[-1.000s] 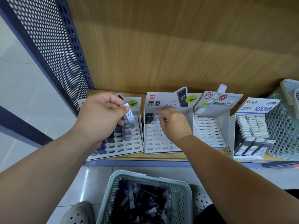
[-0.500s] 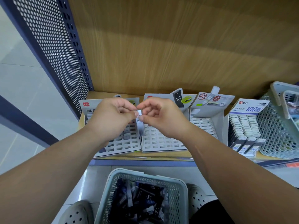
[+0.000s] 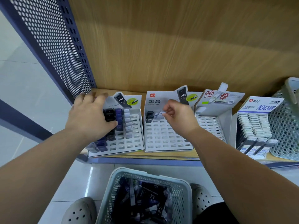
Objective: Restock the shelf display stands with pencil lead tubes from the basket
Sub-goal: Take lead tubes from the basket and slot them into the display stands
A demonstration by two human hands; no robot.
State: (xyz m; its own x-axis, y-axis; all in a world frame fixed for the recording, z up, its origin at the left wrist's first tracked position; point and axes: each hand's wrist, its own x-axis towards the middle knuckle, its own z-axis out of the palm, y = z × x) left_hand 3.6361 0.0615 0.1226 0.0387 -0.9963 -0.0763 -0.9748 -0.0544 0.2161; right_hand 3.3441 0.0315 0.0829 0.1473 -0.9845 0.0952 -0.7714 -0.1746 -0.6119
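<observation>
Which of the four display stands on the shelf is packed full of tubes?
The rightmost white cardboard stand, with the blue 100 header: every row in it is filled. The other three stands all show bare slots.

A dark blue perforated panel is mounted at the left, with a wood-grain back board set beside it. Two grey clogs are seen on pale floor tiles.
</observation>
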